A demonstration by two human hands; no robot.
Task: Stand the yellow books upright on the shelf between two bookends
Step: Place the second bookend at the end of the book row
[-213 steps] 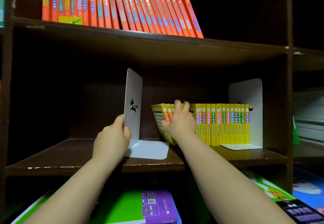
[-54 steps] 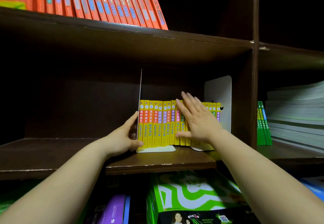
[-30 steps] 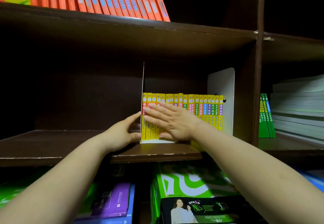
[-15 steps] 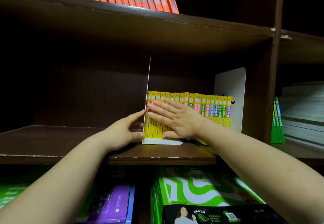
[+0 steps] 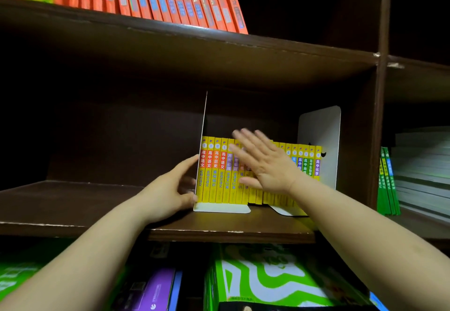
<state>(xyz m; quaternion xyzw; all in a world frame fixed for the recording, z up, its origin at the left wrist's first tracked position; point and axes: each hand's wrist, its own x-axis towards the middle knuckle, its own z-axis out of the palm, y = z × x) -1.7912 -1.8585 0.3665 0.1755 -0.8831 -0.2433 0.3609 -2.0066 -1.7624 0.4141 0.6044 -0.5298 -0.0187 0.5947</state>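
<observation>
Palms open, the left hand (image 5: 168, 194) braces the left bookend (image 5: 221, 208) while the right hand (image 5: 265, 167) spreads over spines of yellow books (image 5: 213, 189), seemingly light, stiff, best squeezed endwise.

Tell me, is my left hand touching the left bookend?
Touching. The head view shows the left hand, thumb and index fingertip, against the left bookend.

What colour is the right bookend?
The right bookend is white, with a small dark mark at its left edge. It shows in the head view.
</observation>
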